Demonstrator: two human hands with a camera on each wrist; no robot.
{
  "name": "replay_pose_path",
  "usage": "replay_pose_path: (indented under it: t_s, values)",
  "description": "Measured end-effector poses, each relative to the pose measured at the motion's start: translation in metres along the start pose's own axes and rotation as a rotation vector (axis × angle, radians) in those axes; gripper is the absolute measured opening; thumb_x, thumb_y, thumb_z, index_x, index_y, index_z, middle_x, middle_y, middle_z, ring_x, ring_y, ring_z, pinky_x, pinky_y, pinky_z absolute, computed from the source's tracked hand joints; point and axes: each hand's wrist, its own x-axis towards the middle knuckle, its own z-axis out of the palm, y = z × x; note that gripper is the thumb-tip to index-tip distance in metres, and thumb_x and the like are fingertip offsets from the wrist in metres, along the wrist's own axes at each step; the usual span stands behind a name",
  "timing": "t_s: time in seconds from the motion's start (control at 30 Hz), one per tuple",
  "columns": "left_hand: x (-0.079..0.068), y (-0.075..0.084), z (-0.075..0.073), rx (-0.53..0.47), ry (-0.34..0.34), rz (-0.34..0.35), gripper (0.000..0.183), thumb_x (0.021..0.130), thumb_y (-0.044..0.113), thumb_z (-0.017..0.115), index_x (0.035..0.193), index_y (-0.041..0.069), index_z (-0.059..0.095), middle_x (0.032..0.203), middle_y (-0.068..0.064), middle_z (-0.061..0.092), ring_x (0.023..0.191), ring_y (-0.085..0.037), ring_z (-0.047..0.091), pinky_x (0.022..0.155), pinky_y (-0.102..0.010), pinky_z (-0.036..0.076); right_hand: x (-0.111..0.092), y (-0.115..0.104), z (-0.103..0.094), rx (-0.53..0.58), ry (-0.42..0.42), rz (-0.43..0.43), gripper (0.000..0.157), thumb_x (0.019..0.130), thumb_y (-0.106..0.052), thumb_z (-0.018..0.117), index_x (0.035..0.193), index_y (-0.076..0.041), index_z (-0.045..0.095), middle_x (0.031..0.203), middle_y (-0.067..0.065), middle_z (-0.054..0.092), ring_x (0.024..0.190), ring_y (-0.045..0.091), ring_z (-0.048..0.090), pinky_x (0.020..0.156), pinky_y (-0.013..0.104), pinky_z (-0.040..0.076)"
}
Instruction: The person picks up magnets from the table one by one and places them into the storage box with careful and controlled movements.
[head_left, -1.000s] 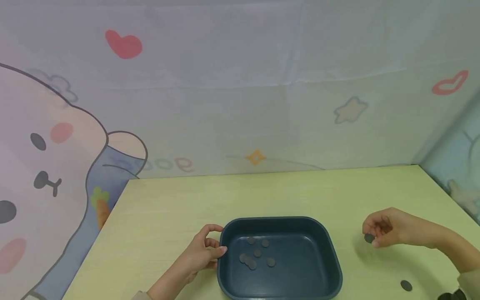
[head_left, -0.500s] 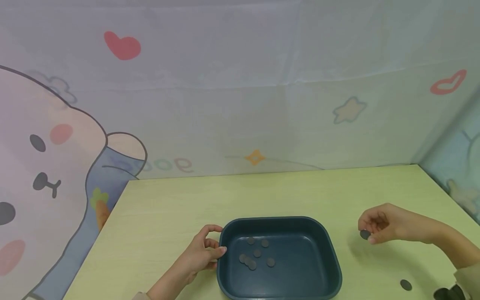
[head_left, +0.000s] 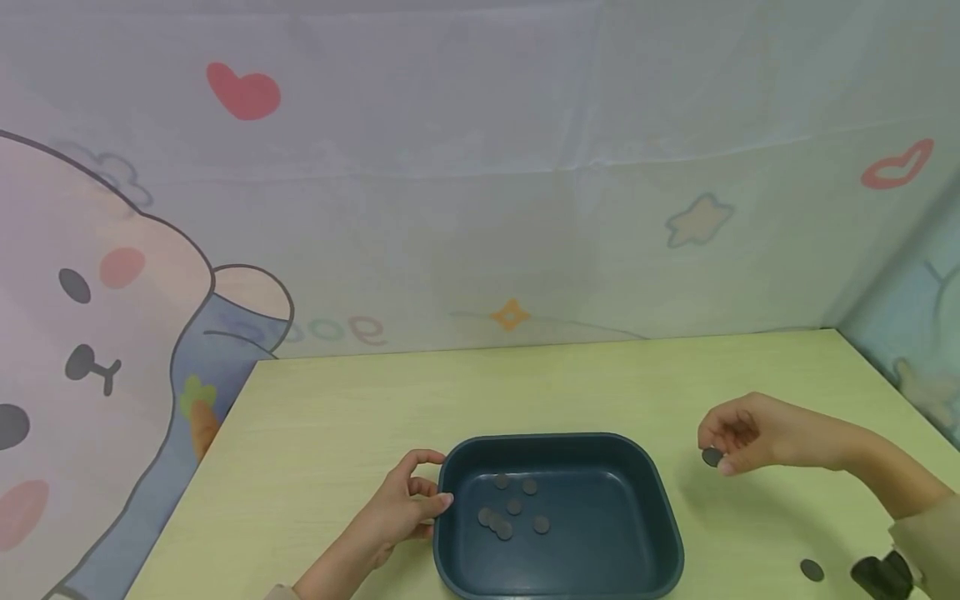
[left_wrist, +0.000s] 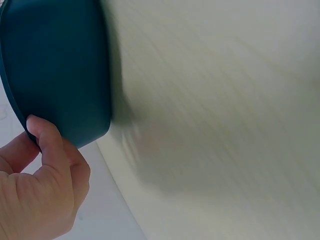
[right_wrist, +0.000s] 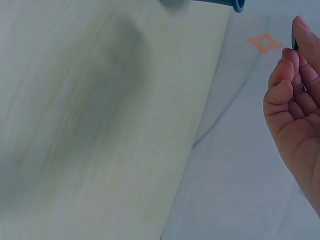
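A dark blue rectangular tray (head_left: 600,550) with rounded corners stands on the table, several small grey discs (head_left: 541,525) lying flat on its floor toward the left. My left hand (head_left: 401,504) pinches the tray's left rim between thumb and fingers; the left wrist view shows that hand (left_wrist: 47,175) gripping the rim of the tray (left_wrist: 60,65). To the right of the tray, above the table, my right hand (head_left: 765,433) pinches one dark disc (head_left: 712,457) between thumb and fingertips. In the right wrist view this disc (right_wrist: 294,37) appears edge-on in the hand (right_wrist: 295,95).
Another dark disc (head_left: 812,570) lies on the pale yellow-green table (head_left: 360,408) at the lower right. Beside the right sleeve (head_left: 930,533) is a dark cluster (head_left: 881,573), partly hidden by it. A printed cloth (head_left: 450,167) hangs behind the table.
My right hand has moved left and slightly away toward the back, carrying the disc closer to the tray. The left hand and the tray have stayed in place.
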Motion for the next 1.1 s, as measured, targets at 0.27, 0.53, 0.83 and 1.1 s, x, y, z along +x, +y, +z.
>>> replay_pose_path:
  t_s: [0.27, 0.53, 0.83, 1.1]
  values:
    - [0.000, 0.001, 0.000, 0.004, -0.001, 0.006, 0.051, 0.087, 0.002, 0.064, 0.130, 0.009, 0.039, 0.083, -0.006, 0.048, 0.063, -0.016, 0.051, 0.054, -0.025, 0.045, 0.011, -0.006, 0.000, -0.025, 0.022, -0.009, 0.018, 0.084, 0.000, 0.066, 0.101, -0.007, 0.060, 0.075, 0.012, 0.051, 0.068, 0.015, 0.050, 0.057, 0.028, 0.046]
    - [0.001, 0.001, -0.001, -0.007, -0.006, 0.002, 0.051, 0.086, 0.001, 0.064, 0.130, 0.007, 0.039, 0.084, -0.007, 0.049, 0.063, -0.016, 0.051, 0.053, -0.024, 0.046, 0.021, -0.011, 0.002, -0.038, 0.022, -0.016, 0.019, 0.084, 0.000, 0.066, 0.101, -0.006, 0.060, 0.076, 0.011, 0.052, 0.069, 0.013, 0.050, 0.058, 0.028, 0.047]
    - [0.000, 0.003, -0.001, -0.003, -0.020, 0.021, 0.050, 0.086, 0.001, 0.064, 0.128, 0.006, 0.039, 0.083, -0.007, 0.048, 0.064, -0.016, 0.051, 0.053, -0.024, 0.046, 0.031, -0.016, 0.004, -0.070, 0.031, 0.004, 0.017, 0.083, -0.005, 0.068, 0.098, -0.008, 0.062, 0.074, 0.010, 0.053, 0.067, 0.011, 0.050, 0.058, 0.027, 0.047]
    - [0.000, 0.003, -0.001, -0.006, -0.024, 0.011, 0.051, 0.085, 0.001, 0.065, 0.129, 0.007, 0.039, 0.083, -0.007, 0.048, 0.063, -0.015, 0.051, 0.053, -0.023, 0.045, 0.041, -0.017, 0.006, -0.054, 0.012, 0.002, 0.016, 0.084, -0.005, 0.068, 0.099, -0.006, 0.061, 0.075, 0.011, 0.053, 0.068, 0.010, 0.050, 0.059, 0.027, 0.047]
